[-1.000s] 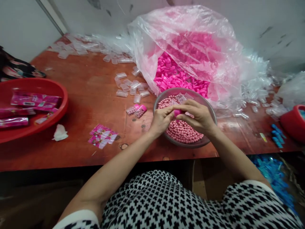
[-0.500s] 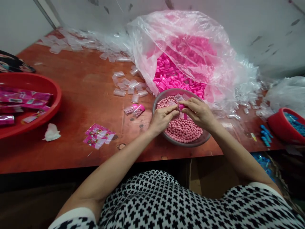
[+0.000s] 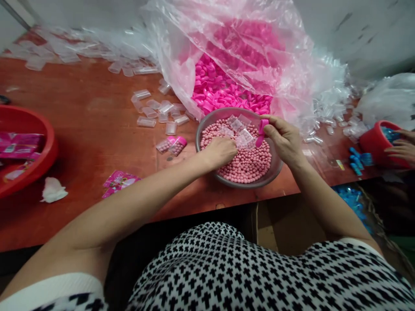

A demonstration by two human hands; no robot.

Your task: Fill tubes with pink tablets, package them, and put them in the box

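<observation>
A grey bowl [image 3: 279,169] holds pink round beads [image 3: 246,168], with several clear plastic cases [image 3: 245,138] lying on top of them. My left hand [image 3: 221,152] is over the left side of the bowl, its fingers curled down at the beads; what they hold, if anything, is hidden. Above the right rim, my right hand [image 3: 285,139] pinches a bright pink plastic cap [image 3: 262,132] between thumb and fingers. Two bead-filled cases with pink caps [image 3: 177,146] lie on the table left of the bowl.
Behind the bowl stands a clear bag [image 3: 175,65] of pink caps [image 3: 223,93]. Loose clear cases [image 3: 164,113] lie to its left. A red basin [image 3: 48,147] with pink packets is at far left. Another person's hands [image 3: 403,147] reach to a red bowl [image 3: 372,140] at right.
My hands have moved apart: the left down to the beads, the right to the right rim with the pink cap. Another person's hands have appeared at right. The view has shifted.
</observation>
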